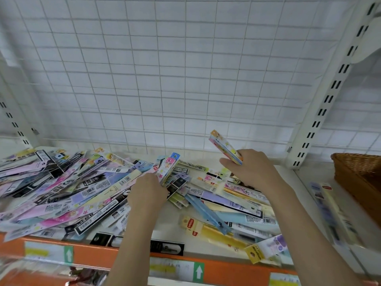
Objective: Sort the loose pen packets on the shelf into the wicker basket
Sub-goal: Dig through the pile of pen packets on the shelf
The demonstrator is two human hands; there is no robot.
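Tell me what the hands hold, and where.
Each holds a pen packet by its lower end: left hand a flowered packet, right hand an orange-topped packet.

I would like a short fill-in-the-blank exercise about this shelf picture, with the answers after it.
1. The wicker basket stands at the ____ side of the picture.
2. The right hand holds a packet raised ____ the pile.
3. The shelf's front edge is coloured ____.

Answers: right; above; orange

White up-arrows on green shelf-edge labels (198,271); packet print too blurred.
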